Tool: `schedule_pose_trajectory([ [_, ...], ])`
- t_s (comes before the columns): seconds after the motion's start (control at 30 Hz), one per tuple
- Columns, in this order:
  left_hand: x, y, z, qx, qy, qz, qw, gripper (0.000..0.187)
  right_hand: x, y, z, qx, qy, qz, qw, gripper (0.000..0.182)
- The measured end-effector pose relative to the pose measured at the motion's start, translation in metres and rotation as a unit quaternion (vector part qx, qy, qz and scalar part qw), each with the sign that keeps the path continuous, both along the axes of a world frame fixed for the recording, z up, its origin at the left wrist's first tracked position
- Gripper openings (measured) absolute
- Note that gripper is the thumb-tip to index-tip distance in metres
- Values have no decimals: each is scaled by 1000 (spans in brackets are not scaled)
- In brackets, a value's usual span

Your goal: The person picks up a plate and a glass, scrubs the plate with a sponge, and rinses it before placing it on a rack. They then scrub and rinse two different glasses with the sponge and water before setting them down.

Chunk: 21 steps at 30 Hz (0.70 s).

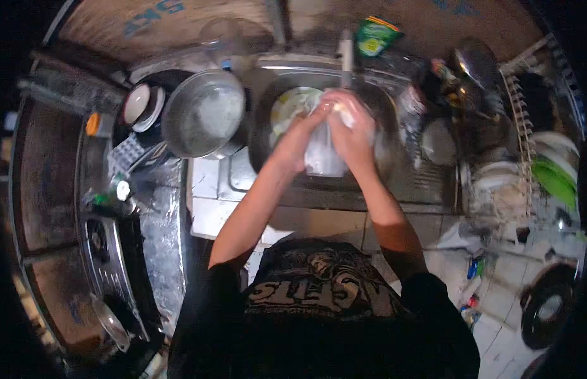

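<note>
Both hands are together over the metal sink, under the faucet. My left hand is closed around the side of a whitish, translucent container, which is blurred by motion. At the container's upper right, my right hand has its fingers curled over something pale, perhaps foamy, that I cannot make out. A light plate with yellow marks lies in the sink behind my left hand.
A large metal pot stands left of the sink, with bowls beyond it. A green pouch sits behind the faucet. On the right are a dish rack and a green plate. A stove is at far left.
</note>
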<state>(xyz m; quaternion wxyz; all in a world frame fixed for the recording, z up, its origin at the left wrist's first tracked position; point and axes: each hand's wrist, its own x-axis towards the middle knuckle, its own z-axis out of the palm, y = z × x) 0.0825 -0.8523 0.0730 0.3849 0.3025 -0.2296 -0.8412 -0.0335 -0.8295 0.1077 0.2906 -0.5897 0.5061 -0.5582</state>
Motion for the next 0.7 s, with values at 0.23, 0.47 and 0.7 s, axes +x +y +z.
schedule_pose_trajectory([
  [0.23, 8, 3, 3, 33, 80, 55, 995, 38, -8, -19, -26, -130, 95, 84, 983, 47],
  [0.47, 21, -27, -29, -37, 315, 5, 948, 52, 9, 22, -12, -54, 66, 132, 988, 40],
  [0.7, 0, 4, -4, 14, 168, 49, 984, 40, -18, -40, -2, -97, 23, 0, 995, 37],
])
